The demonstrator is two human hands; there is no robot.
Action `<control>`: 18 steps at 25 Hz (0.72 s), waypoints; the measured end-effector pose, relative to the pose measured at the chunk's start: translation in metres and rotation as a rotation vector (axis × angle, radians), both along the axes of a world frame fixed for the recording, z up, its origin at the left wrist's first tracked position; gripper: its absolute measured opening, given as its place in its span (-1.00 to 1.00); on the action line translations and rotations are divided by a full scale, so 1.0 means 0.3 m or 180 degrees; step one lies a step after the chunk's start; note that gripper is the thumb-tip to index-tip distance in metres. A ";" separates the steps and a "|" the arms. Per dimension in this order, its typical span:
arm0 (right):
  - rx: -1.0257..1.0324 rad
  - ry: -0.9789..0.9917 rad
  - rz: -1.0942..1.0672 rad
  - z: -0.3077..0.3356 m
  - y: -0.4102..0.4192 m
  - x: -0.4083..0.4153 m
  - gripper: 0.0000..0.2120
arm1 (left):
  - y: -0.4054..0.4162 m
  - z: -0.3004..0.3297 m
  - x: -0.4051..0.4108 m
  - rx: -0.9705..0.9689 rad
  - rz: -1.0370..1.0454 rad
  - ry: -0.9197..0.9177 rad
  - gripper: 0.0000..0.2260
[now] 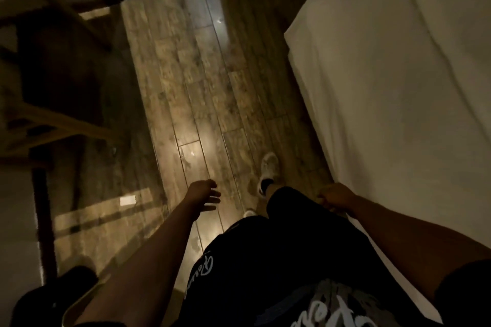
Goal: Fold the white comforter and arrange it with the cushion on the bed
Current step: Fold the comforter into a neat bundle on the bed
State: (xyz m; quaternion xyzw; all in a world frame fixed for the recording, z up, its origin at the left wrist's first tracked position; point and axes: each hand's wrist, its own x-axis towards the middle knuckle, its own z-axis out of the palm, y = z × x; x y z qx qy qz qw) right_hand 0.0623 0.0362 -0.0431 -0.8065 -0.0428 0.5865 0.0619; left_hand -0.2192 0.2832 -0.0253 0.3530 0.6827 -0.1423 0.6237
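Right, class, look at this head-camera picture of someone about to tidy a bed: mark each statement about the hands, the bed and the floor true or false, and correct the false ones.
1. The white bed lies on the person's right side. True.
2. The left hand grips a cushion. False: it hangs over the wooden floor with fingers loosely spread, holding nothing.
3. The right hand is beside the edge of the bed. True.
4. The person stands barefoot. False: a pale shoe shows on the forward foot.
5. A wooden chair stands on the person's left. True.
6. The floor is carpeted. False: it is glossy wood planks.
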 end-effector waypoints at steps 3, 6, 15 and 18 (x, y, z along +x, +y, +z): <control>0.0096 0.0150 -0.0144 -0.046 0.187 0.153 -0.89 | 0.271 -0.013 0.201 0.0082 -0.0224 0.0049 -0.78; 0.0322 0.0089 -0.0698 -0.078 0.485 0.346 -0.91 | 0.538 -0.028 0.359 0.0235 -0.0569 0.0320 -0.77; 0.1317 -0.0146 -0.0954 0.158 1.501 0.944 -0.83 | 1.226 -0.035 0.771 0.0241 -0.0924 0.0624 -0.82; 0.1622 -0.0304 -0.1145 0.150 1.749 1.151 -0.82 | 1.442 -0.068 0.959 0.0151 -0.1005 0.0569 -0.82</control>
